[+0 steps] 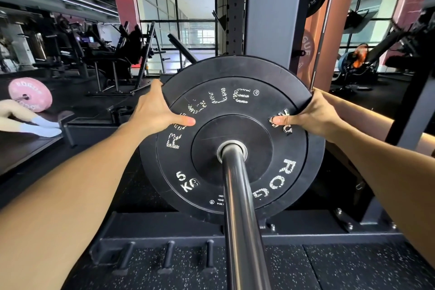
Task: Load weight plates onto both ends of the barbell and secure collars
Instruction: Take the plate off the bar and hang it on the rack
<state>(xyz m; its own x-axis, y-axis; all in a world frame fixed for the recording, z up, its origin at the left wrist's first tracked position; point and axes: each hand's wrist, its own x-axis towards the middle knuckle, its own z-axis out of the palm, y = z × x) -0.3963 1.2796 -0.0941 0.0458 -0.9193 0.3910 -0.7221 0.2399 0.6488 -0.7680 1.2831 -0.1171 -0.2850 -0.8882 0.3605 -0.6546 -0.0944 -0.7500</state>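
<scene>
Black 5 kg weight plate (231,139) sits on the barbell sleeve (237,207), the bar passing through its centre hole toward the camera. Left hand (156,110) grips the plate's upper-left rim, thumb flat on the face, fingers wrapped behind. Right hand (308,113) grips the upper-right rim the same way. No collar on the visible sleeve. Grey rack upright (274,7) stands behind the plate. A pink plate (30,94) lies on the floor (353,266) far left.

Pink plate (30,94) far left, near socked feet (44,126).
</scene>
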